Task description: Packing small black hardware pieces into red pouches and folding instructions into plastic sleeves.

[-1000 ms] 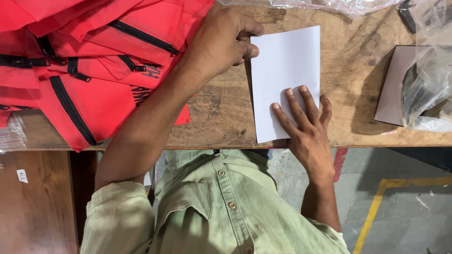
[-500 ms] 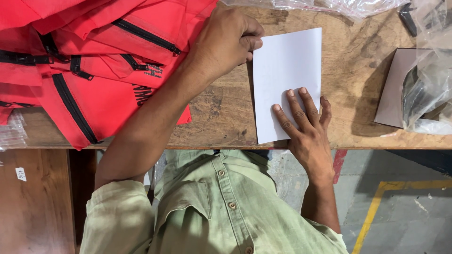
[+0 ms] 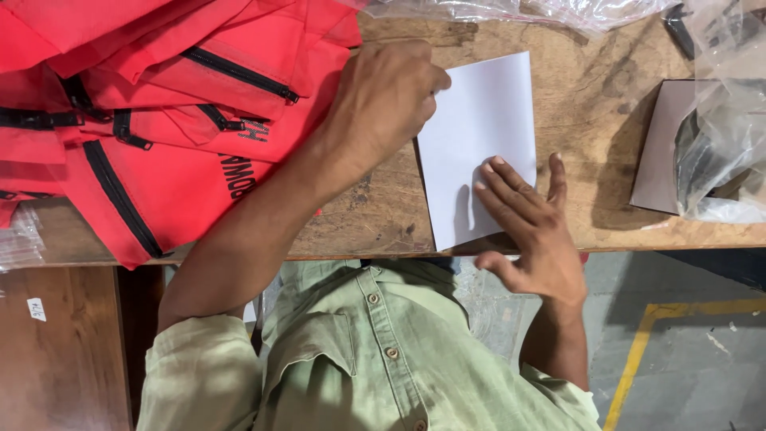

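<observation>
A white sheet of paper (image 3: 479, 136) lies on the worn wooden table (image 3: 590, 104), its near edge at the table's front edge. My left hand (image 3: 383, 104) is curled, with its fingertips pinching the sheet's left edge near the far corner. My right hand (image 3: 527, 231) rests flat, fingers spread, on the sheet's near right part, and its thumb hangs past the table's front edge. Red fabric bags with black zippers (image 3: 159, 120) are piled at the left, under my left forearm.
Clear plastic bags (image 3: 726, 136) lie at the right over a brown card sheet (image 3: 662, 144). More clear plastic (image 3: 511, 9) runs along the far edge. Below the table are a grey floor with a yellow line (image 3: 638, 351) and a brown wooden surface (image 3: 64, 343).
My right hand has slid a little toward me and to the right on the sheet, thumb now off the table edge. The left hand stays at the sheet's left edge.
</observation>
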